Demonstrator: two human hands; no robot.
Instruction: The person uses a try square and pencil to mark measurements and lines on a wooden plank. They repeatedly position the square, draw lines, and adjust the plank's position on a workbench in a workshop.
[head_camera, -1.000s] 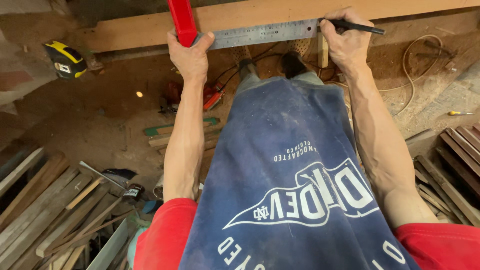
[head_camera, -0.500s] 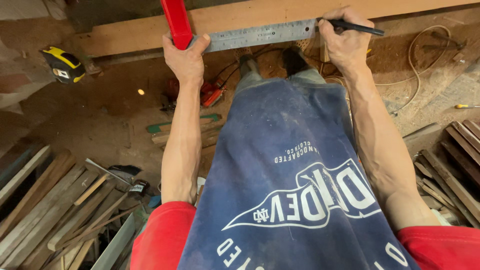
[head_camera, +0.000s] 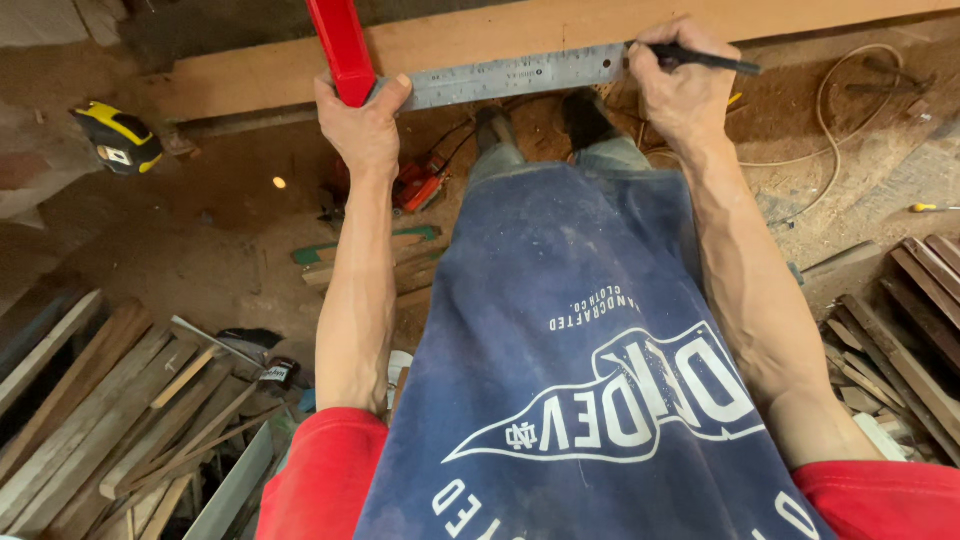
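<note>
A: What has changed for you since a second ago?

B: Very little. Your left hand (head_camera: 365, 125) has slid a touch leftward along the plank (head_camera: 480, 40), taking the square's red handle (head_camera: 342, 45) with it, and the steel blade (head_camera: 505, 75) has shifted the same way. Your right hand (head_camera: 685, 90) has followed, with the black pencil (head_camera: 705, 62) still pinched in it.

A: How are you gripping?

B: Your left hand is closed around the lower end of the red handle, thumb lying along the blade's near edge. Your right hand is closed narrowly on the pencil, fingertips bunched close to its tip, which sits right at the blade's right end against the plank.

A: Count things for me.

B: One square, made of one handle and one blade. One pencil, one plank, two hands. On the floor, one yellow-and-black tape measure (head_camera: 115, 138) well off to your left, one red power tool (head_camera: 418, 185) below the plank, and one coiled cable (head_camera: 850, 110) to your right.

A: Which way does the square lie?

B: Its blade runs left to right along the plank, rising slightly toward the right. The handle crosses the plank, running away from you and out of the top of the view. The pencil lies nearly level, its back end pointing right.
</note>
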